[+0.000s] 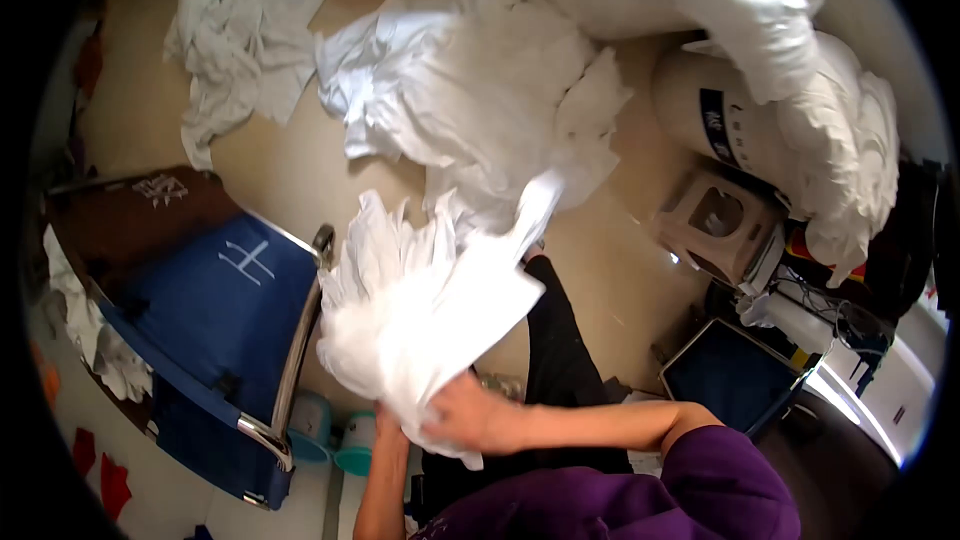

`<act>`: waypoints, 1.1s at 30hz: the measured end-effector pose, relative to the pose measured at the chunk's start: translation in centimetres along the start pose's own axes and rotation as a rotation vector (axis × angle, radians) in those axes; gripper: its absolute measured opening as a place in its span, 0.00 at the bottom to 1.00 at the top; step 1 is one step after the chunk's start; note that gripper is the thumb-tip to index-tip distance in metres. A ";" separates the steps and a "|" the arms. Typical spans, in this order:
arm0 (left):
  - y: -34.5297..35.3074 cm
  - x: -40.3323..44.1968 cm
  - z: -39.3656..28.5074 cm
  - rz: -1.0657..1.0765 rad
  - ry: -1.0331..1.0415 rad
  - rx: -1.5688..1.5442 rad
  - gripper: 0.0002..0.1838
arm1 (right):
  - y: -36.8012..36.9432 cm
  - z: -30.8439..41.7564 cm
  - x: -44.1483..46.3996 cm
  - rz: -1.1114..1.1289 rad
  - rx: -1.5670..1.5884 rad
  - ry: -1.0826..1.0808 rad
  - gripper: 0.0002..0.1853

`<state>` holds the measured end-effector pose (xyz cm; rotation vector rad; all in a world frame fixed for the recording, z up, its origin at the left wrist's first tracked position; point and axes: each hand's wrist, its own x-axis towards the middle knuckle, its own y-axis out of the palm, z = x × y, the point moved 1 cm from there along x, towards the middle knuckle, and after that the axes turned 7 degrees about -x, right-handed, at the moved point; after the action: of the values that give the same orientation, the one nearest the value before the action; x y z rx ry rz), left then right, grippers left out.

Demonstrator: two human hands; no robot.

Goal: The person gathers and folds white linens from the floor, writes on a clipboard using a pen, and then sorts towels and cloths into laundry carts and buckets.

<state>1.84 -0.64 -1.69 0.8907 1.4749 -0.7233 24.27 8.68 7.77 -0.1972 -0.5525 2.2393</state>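
Note:
A bunched white cloth [410, 325] fills the space in front of my body, its loose ends fanning out toward the floor. My right hand [470, 417], smeared by motion, is closed on the near end of it. My left hand [389, 427] meets the cloth from the left and from below; the cloth covers most of its fingers, but it appears to hold the same bundle. Beyond lies a large heap of white cloths [480, 90] on the floor, close to the far ends of the bundle.
Another white cloth pile [250, 35] lies at the far left. A blue-and-brown folding chair [220, 280] stands left, with teal-rimmed buckets [355, 445] by it. At right are stuffed white sacks [715, 115], a beige box [718, 220] and a dark blue seat [735, 370].

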 end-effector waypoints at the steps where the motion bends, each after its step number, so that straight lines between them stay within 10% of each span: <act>1: 0.5 -1.0 0.0 0.004 0.035 -0.015 0.34 | -0.7 2.4 0.1 0.029 0.129 -0.024 0.14; 11: 16.0 -12.6 -11.1 0.170 0.658 -0.176 0.31 | -10.0 6.0 -1.3 -0.028 -0.056 -0.220 0.32; 19: 33.5 -28.8 -16.8 0.606 1.011 -0.179 0.29 | -33.4 15.6 -2.1 -0.596 -0.384 -0.631 0.16; 24: 46.9 -36.1 -15.7 0.948 0.983 -0.142 0.28 | -42.4 20.5 -6.4 -1.088 -0.716 -0.782 0.14; 33: 77.6 -33.0 -15.1 1.330 0.463 -0.197 0.26 | -60.0 13.8 -9.4 -1.168 -1.170 -0.350 0.25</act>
<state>60.51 48.10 37.24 1.6408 0.9540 0.6310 66.80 32.11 46.72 -0.0216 -1.6050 0.6342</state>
